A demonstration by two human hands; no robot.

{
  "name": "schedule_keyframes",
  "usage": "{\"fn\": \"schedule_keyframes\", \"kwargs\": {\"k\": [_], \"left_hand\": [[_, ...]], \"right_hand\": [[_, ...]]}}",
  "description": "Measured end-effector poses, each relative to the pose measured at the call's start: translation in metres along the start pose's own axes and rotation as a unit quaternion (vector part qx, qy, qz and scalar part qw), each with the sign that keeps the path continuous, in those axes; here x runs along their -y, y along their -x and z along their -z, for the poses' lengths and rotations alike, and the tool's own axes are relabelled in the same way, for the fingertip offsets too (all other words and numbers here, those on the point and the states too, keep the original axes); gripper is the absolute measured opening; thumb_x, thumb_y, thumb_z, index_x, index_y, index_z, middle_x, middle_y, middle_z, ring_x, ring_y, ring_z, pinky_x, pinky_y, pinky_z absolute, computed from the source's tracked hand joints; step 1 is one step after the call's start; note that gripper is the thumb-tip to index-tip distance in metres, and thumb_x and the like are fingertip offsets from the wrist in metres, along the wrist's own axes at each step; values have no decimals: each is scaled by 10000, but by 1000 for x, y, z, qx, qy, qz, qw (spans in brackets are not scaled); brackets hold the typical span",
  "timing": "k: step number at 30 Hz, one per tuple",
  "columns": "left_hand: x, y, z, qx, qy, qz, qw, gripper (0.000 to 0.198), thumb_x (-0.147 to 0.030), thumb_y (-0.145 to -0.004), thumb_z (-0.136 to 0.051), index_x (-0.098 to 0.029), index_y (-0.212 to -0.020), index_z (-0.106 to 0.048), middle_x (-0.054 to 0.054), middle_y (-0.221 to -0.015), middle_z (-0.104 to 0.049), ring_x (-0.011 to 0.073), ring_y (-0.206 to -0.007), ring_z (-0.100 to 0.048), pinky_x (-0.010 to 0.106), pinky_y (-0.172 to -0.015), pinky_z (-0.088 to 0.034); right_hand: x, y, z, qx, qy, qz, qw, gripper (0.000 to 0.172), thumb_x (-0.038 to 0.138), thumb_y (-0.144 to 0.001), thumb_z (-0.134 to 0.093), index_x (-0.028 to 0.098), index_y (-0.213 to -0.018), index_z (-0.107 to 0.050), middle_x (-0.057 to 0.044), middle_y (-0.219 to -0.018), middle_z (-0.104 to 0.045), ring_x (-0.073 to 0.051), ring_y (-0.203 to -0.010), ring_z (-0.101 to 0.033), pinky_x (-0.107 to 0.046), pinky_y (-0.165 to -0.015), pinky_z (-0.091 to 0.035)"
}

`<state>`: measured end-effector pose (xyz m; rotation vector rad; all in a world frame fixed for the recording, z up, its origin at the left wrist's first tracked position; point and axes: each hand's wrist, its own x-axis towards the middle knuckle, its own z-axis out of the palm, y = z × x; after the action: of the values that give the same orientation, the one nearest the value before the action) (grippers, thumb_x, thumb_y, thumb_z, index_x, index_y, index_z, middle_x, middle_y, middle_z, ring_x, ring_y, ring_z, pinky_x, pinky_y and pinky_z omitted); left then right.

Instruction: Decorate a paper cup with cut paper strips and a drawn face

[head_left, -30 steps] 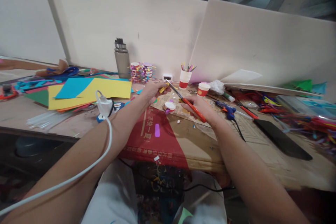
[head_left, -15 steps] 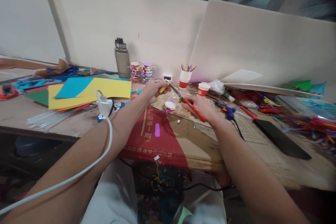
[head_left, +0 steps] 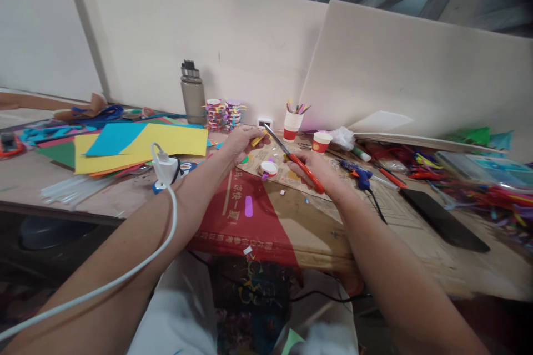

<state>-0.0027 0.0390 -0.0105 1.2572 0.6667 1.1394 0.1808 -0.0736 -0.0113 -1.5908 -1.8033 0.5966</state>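
Scissors (head_left: pixel 293 158) with red handles sit in the grip of the right hand (head_left: pixel 318 175), whose fingers are closed around the handles. The blades run up and to the left from the grip, with their tips just beside a yellow paper scrap (head_left: pixel 259 140). That scrap is pinched tight in the grip of the left hand (head_left: pixel 240 142), low over the counter (head_left: pixel 104 199). Between the two hands a small tape roll (head_left: pixel 268 168) sits on a red-and-brown cardboard sheet (head_left: pixel 291 222). Further right are a red-and-white paper cup (head_left: pixel 322 142) and a blue glue gun (head_left: pixel 361 176); to the left lie coloured paper sheets (head_left: pixel 175 141).
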Motion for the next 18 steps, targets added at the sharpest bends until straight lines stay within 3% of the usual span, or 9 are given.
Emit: {"fn": "schedule_keyframes", "kwargs": {"k": [5, 9, 14, 18], "left_hand": [[0, 3, -1, 44, -27, -26, 998, 173, -233, -649, -759, -109, -645, -640, 60, -684, -684, 106, -638, -622, 217, -595, -444], [1, 8, -5, 101, -109, -12, 989, 206, -283, -685, -757, -107, -695, -648, 66, -720, -702, 96, -582, -623, 210, -555, -429], [1, 16, -11, 134, -220, -42, 965, 148, -252, -741, -689, -106, -716, -677, 52, -682, -694, 71, -508, -589, 190, -491, -372], [0, 20, -15, 174, -273, -62, 944, 109, -202, -737, -649, -111, -702, -699, 18, -575, -643, 72, -481, -561, 191, -485, -365]], "right_hand": [[-7, -5, -3, -74, -125, -19, 989, 238, 366, -792, -578, 192, -951, -609, 76, -527, -461, -86, -370, -426, -198, -338, -339], [-12, -9, -4, -118, -217, 46, 968, 380, 399, -733, -690, 192, -1025, -562, 90, -556, -469, -72, -385, -411, -203, -372, -355], [-19, -16, -8, -165, -230, 125, 951, 510, 407, -677, -780, 220, -1104, -574, 22, -709, -607, -138, -625, -575, -280, -596, -508], [-28, -22, -12, -167, -212, 157, 950, 571, 440, -702, -773, 221, -1188, -570, -28, -846, -684, -182, -752, -634, -353, -725, -537]]}}
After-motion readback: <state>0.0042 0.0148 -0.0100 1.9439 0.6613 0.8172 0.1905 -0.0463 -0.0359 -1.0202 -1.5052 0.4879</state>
